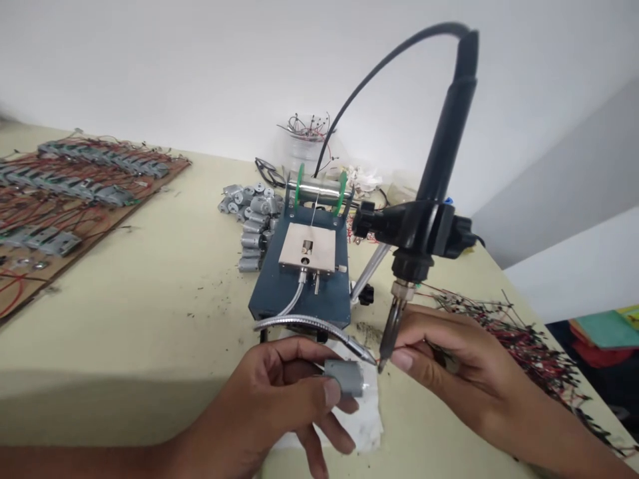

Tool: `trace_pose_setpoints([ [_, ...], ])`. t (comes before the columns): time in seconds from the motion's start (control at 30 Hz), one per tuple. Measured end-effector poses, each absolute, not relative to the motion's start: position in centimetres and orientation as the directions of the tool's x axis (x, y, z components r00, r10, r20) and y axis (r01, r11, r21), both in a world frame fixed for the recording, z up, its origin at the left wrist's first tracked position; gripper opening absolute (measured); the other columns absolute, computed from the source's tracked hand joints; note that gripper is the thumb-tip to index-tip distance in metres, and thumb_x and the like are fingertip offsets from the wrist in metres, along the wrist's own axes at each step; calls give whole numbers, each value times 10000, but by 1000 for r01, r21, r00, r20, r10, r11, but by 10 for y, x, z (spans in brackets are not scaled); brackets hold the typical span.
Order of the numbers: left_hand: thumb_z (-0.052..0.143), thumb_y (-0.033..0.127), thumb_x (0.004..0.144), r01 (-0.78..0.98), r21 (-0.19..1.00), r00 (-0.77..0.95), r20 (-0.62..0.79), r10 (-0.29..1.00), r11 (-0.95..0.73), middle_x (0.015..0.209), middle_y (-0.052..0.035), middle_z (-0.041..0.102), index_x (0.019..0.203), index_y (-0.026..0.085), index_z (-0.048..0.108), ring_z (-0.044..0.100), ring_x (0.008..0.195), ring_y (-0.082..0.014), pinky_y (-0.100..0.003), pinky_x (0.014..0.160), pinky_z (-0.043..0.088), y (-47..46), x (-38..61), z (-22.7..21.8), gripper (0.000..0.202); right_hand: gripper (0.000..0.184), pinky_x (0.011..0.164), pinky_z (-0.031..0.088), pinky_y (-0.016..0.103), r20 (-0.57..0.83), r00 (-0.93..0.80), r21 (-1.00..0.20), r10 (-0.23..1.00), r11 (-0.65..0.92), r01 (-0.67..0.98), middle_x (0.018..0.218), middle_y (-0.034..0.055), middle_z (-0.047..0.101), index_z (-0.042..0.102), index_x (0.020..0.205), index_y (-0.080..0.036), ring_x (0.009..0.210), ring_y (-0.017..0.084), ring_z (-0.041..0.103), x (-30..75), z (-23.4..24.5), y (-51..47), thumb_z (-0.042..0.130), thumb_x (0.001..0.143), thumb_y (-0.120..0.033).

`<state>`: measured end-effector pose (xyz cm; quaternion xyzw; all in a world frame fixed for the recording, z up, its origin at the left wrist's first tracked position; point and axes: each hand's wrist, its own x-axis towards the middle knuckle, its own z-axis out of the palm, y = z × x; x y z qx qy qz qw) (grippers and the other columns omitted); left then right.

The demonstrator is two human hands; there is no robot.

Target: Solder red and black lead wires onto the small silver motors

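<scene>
My left hand [294,392] grips a small grey cylindrical motor [343,377] between thumb and fingers, its terminal end facing right. Just right of it, the tip of a black soldering iron [388,336] points down from its clamp. A flexible metal solder feed tube [319,324] curves over the motor and ends close to that tip. Behind the iron, my right hand [444,372] is closed in a pinch on a thin wire, mostly hidden; a reddish bit shows by the tip. Under the left hand lies a white cloth or paper [369,426].
A dark blue solder feeder [269,293] carries a solder spool [319,189]. Grey motors [252,219] are piled to its left. A board [164,176] with wired motors lies far left. Red and black wires [524,346] are heaped at right. A tub of wires [304,143] stands behind.
</scene>
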<state>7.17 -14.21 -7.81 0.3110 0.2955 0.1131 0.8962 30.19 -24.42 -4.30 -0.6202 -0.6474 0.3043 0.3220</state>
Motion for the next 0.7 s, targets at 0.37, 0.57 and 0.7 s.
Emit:
trace_pose_setpoints([
  [0.37, 947, 337, 722, 2, 633, 764, -500, 407, 774, 712, -57, 788, 795, 133, 743, 742, 566, -161, -175, 413, 585, -141, 75, -69, 297, 104, 552, 374, 240, 146, 36, -847, 989, 106, 521, 738, -61, 582, 681, 927, -310, 637, 102, 500, 288, -55, -244, 665, 1006, -245],
  [0.57, 928, 306, 747, -13, 658, 749, -493, 444, 753, 694, -47, 776, 791, 130, 739, 725, 556, -141, -159, 425, 574, -142, 75, -67, 261, 115, 530, 363, 240, 160, 49, -854, 986, 114, 508, 719, -62, 571, 680, 915, -312, 611, 103, 478, 288, -58, -246, 677, 995, -229],
  [0.7, 938, 335, 728, 12, 651, 751, -507, 423, 759, 723, -65, 790, 803, 136, 732, 739, 570, -160, -170, 414, 575, -141, 74, -69, 296, 116, 551, 374, 248, 158, 43, -836, 987, 110, 538, 745, -52, 607, 684, 921, -314, 651, 115, 505, 289, -60, -247, 678, 991, -221],
])
